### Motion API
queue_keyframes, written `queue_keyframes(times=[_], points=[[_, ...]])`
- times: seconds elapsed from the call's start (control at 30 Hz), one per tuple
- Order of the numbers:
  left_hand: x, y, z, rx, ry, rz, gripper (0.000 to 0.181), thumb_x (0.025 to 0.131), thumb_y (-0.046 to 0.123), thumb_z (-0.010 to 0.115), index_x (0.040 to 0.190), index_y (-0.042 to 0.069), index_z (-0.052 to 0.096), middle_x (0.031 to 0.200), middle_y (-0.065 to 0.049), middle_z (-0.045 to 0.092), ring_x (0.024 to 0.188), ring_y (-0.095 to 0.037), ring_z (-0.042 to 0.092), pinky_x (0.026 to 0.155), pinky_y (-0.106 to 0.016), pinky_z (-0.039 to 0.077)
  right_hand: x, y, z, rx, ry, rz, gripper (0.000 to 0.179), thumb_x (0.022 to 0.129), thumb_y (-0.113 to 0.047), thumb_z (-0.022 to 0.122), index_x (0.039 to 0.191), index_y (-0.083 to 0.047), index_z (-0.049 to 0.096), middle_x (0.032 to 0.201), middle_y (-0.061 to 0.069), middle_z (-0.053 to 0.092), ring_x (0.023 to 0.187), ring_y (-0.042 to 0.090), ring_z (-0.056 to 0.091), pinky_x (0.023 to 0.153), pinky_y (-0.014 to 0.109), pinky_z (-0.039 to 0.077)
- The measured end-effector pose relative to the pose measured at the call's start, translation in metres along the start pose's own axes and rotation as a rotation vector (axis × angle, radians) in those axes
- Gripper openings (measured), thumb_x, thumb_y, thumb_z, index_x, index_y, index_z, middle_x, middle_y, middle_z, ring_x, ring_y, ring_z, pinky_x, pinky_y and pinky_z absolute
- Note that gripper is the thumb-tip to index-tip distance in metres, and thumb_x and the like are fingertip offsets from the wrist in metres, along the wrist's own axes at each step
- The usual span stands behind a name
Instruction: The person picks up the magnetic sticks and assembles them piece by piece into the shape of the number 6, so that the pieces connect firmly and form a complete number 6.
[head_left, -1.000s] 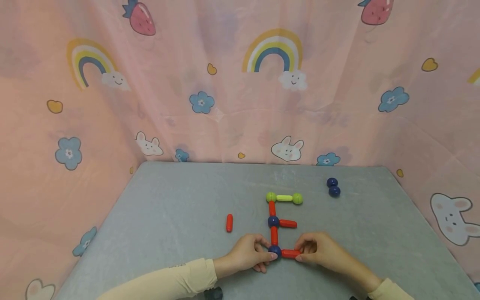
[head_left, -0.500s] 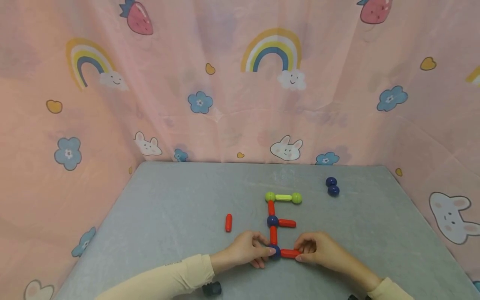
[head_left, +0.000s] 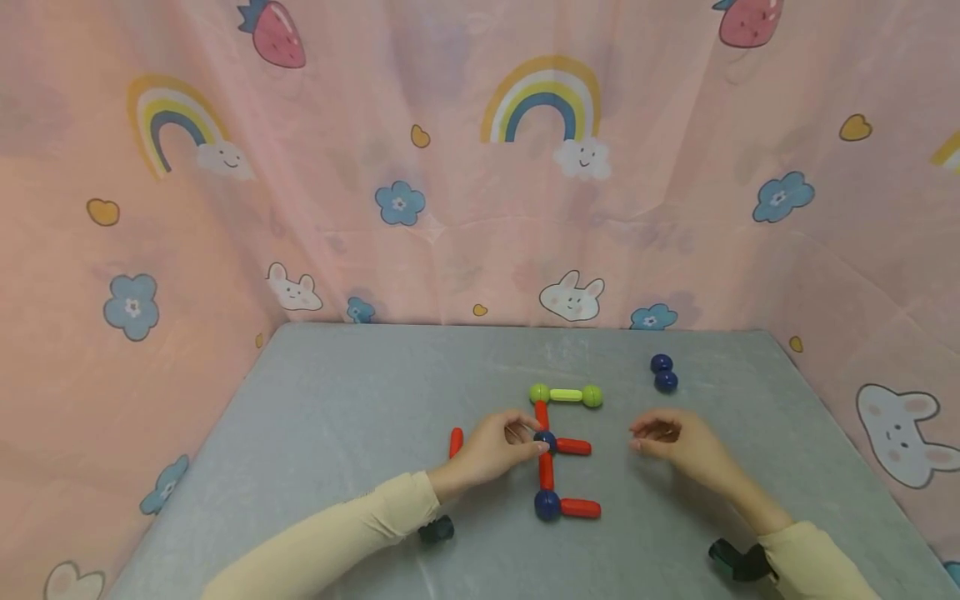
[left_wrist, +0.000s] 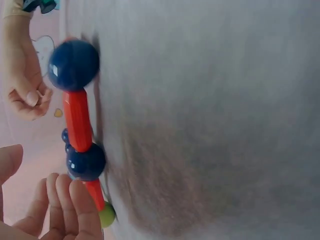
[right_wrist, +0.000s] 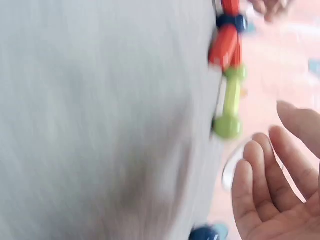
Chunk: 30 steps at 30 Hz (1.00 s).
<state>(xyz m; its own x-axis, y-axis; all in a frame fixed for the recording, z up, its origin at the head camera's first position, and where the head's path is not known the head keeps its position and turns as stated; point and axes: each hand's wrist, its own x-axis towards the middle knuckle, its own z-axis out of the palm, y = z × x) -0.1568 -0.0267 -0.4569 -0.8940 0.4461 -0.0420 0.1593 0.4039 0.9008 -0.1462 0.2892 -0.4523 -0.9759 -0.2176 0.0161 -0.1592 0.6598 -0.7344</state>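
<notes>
On the table lies an E-shaped figure of rods and balls. Its spine has red rods, a middle blue ball [left_wrist: 86, 161] and a near blue ball [head_left: 547, 504]. A red rod [head_left: 574, 447] points right from the middle ball, another red rod [head_left: 581, 508] from the near one. A yellow-green rod [head_left: 566, 395] joins two green balls at the far end. My left hand [head_left: 491, 447] hovers beside the middle ball, thumb apart from the relaxed fingers, holding nothing. To the right of the figure, my right hand [head_left: 684, 443] is raised, loosely curved, nothing in it.
Two blue balls [head_left: 663, 373] sit together at the back right. A loose red rod [head_left: 456, 440] lies to the left, partly hidden behind my left hand. A pink patterned curtain [head_left: 465, 250] stands behind the grey table [head_left: 360, 392].
Both hands have let go of the figure's near end. The left moved away from me to beside the middle ball; the right moved away and to the right. The figure stays in place.
</notes>
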Motion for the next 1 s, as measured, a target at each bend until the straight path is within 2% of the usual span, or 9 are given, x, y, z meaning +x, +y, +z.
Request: queue_keyframes(times=[0.17,0.23,0.37,0.6,0.67,0.83,1.0], points=[[0.017,-0.003,0.007,0.052,0.028,0.074,0.034,0.087,0.028,0.077,0.114,0.011,0.069,0.093,-0.001,0.064,0.078,-0.005,0.054,0.068,-0.018,0.047,0.016,0.022,-0.021,-0.034,0.178,0.033,0.034,0.093,-0.032,0.070,0.115,-0.006,0.069,0.105,0.009,0.072,0.081,-0.008,0.057,0.069,0.019,0.050],[0.021,-0.003,0.010,0.081,0.028,0.100,0.035,0.086,0.028,0.078,0.115,0.010,0.070,0.094,-0.004,0.064,0.079,-0.006,0.053,0.070,-0.017,0.046,0.021,0.031,-0.028,-0.036,0.234,0.058,0.039,0.093,-0.036,0.068,0.117,-0.006,0.068,0.105,0.006,0.070,0.081,-0.011,0.054,0.068,0.018,0.049],[0.028,-0.003,0.015,0.147,0.033,0.125,0.035,0.084,0.027,0.080,0.114,0.011,0.072,0.092,-0.006,0.062,0.080,-0.008,0.052,0.069,-0.016,0.045,0.033,0.046,-0.037,-0.044,0.309,0.107,0.047,0.093,-0.043,0.066,0.122,-0.006,0.066,0.111,0.008,0.067,0.082,-0.015,0.049,0.070,0.016,0.046],[0.036,-0.009,0.023,0.207,0.041,0.155,0.033,0.082,0.030,0.081,0.109,0.013,0.074,0.090,-0.005,0.061,0.080,-0.010,0.050,0.068,-0.015,0.040,0.048,0.058,-0.040,-0.015,0.331,0.173,0.056,0.093,-0.046,0.065,0.129,-0.003,0.061,0.128,0.023,0.060,0.099,0.008,0.053,0.075,0.022,0.045],[0.037,-0.010,0.024,0.219,0.050,0.154,0.031,0.082,0.029,0.082,0.108,0.013,0.075,0.089,-0.004,0.060,0.079,-0.008,0.048,0.067,-0.015,0.039,0.050,0.061,-0.041,-0.018,0.329,0.169,0.056,0.093,-0.046,0.066,0.130,-0.003,0.061,0.129,0.023,0.060,0.098,0.005,0.053,0.075,0.020,0.045],[0.038,-0.009,0.028,0.250,0.065,0.128,0.028,0.081,0.029,0.083,0.104,0.015,0.076,0.087,0.000,0.057,0.076,-0.004,0.044,0.065,-0.015,0.037,0.055,0.064,-0.041,-0.039,0.325,0.150,0.055,0.093,-0.043,0.067,0.129,-0.002,0.061,0.126,0.024,0.062,0.084,-0.013,0.045,0.072,0.016,0.044],[0.038,-0.008,0.029,0.284,0.057,0.132,0.028,0.081,0.030,0.083,0.103,0.015,0.077,0.086,0.001,0.057,0.076,-0.004,0.043,0.064,-0.015,0.035,0.058,0.065,-0.038,-0.047,0.329,0.137,0.051,0.092,-0.040,0.070,0.125,-0.001,0.063,0.122,0.025,0.064,0.080,-0.017,0.042,0.073,0.018,0.043]])
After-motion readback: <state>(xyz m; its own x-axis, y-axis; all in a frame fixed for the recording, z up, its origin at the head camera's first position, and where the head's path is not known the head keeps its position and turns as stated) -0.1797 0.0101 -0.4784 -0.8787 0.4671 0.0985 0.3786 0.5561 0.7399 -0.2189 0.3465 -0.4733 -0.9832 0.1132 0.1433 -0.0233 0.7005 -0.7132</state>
